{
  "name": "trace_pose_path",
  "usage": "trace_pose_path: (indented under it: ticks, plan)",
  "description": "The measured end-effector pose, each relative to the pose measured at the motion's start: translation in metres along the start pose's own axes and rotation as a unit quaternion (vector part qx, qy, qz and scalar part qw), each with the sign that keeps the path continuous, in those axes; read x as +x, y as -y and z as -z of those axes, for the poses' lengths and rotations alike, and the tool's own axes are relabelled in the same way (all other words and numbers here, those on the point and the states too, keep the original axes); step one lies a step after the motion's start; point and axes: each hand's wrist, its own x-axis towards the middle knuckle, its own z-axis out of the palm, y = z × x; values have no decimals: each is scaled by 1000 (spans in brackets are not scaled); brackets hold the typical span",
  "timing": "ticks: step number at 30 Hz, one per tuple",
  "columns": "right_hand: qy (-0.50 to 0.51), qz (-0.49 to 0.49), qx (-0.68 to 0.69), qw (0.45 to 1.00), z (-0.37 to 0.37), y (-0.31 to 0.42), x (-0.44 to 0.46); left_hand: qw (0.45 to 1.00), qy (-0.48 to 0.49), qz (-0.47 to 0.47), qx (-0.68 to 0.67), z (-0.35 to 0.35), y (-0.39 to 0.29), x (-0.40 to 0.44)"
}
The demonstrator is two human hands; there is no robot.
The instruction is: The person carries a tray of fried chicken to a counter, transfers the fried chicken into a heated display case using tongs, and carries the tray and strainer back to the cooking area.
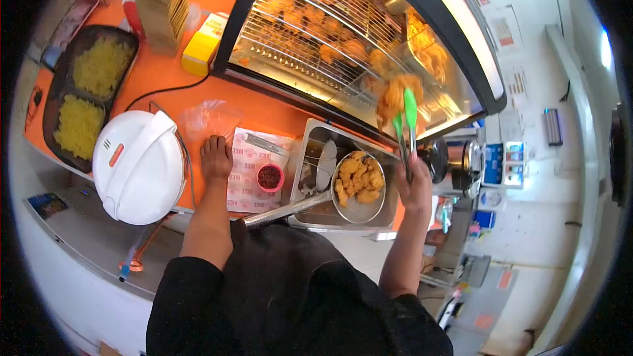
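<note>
We are seeing the bare left hand [216,159] lying flat, empty, on the orange counter [254,109]; the bare right hand [413,184], fingers curled, is gripping green-tipped metal tongs [411,109], long axis running forward, tips pinching golden-brown chicken [390,100] before the black-framed glass warmer [244,13].

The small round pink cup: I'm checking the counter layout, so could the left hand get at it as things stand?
Probably yes: the left hand rests on the orange counter, just beside the pink-printed paper sheet where the pink cup stands, and nothing appears to stand between them.
</note>
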Motion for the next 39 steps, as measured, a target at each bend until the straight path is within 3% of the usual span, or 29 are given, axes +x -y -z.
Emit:
trace_pose_path:
  ticks: [4,10,15,18,20,27,34,39]
  plan:
    - [154,-38,98,982,-94,55,93,999,2,6,-36,0,4,2]
    - [203,-43,160,965,-199,116,233,998,61,23,-9,2,8,5]
    - [303,-125,343,880,-229,145,340,998,59,22,-26,4,9,6]
    - [236,-139,362,891,-244,143,349,998,53,24,-30,5,7,8]
    - [257,-147,371,880,-240,141,339,998,23,12,-56,8,7,10]
    - [268,-166,345,884,-218,127,255,994,100,26,-32,10,4,12]
    - [227,-133,317,911,-212,108,259,995,93,10,27,11,-3,12]
    - [194,-44,297,934,-222,99,252,999,38,-11,33,9,-8,11]
